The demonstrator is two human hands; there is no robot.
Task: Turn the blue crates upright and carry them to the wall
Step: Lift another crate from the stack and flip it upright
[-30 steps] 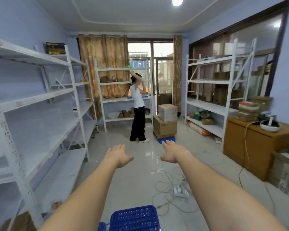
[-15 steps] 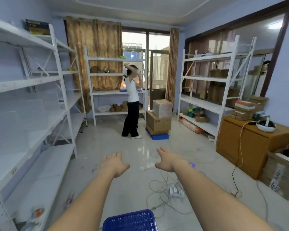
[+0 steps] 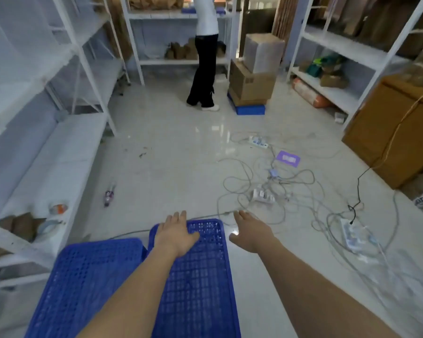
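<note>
Two blue perforated crates lie upside down side by side on the floor below me, their slotted bottoms facing up. The right crate [image 3: 200,284] reaches farther forward than the left crate [image 3: 88,284]. My left hand [image 3: 175,234] hovers flat over the far end of the right crate, fingers spread, holding nothing. My right hand [image 3: 250,234] is open just past that crate's right edge, above the bare floor.
White shelf racks [image 3: 59,152] line the left side. Tangled cables and power strips [image 3: 264,195] spread over the floor to the right. A wooden cabinet [image 3: 388,132] stands far right. A person [image 3: 204,69] stands by stacked cardboard boxes [image 3: 252,76] ahead. A bottle [image 3: 109,195] lies on the floor.
The view has tipped down from the room to the floor. Both open hands dropped toward the crates, which fill far more of the frame now.
</note>
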